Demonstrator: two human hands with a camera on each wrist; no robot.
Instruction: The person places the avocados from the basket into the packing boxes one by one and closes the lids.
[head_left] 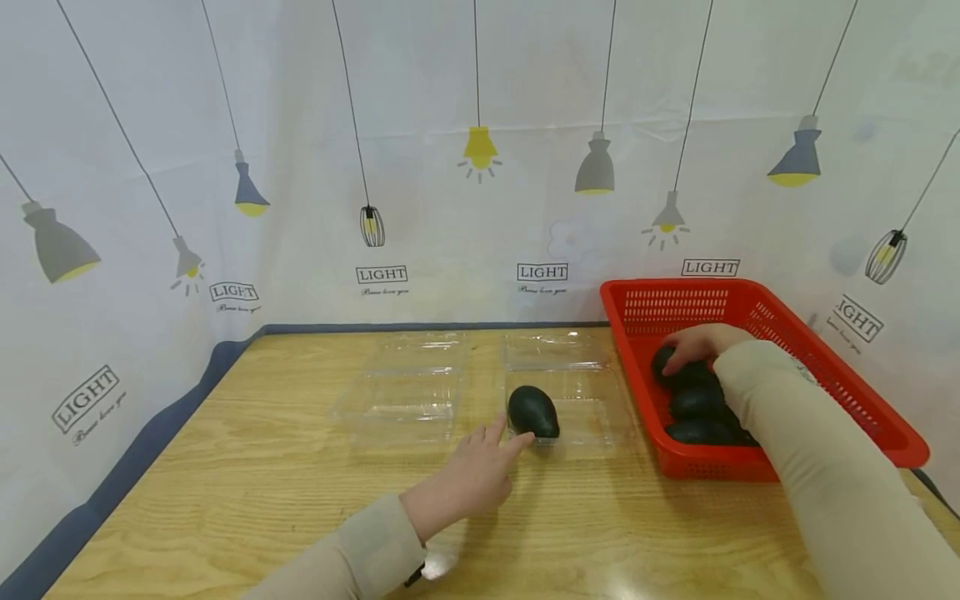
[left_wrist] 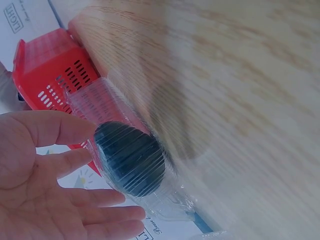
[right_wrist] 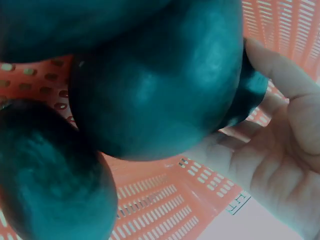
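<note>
The left hand [head_left: 474, 471], fingers spread and holding nothing, reaches to the near left corner of the right clear plastic clamshell [head_left: 592, 425]; whether it touches is unclear. A dark green avocado [head_left: 534, 411] lies in that corner. To the right, the right hand [head_left: 701, 346] curls its thumb and fingers round the far-left avocado [head_left: 662, 365] inside the red slotted plastic basket [head_left: 720, 471], with more avocados [head_left: 697, 404] on the near side. The left clamshell [head_left: 408, 396] stands on the wood-grain table [head_left: 262, 467].
</note>
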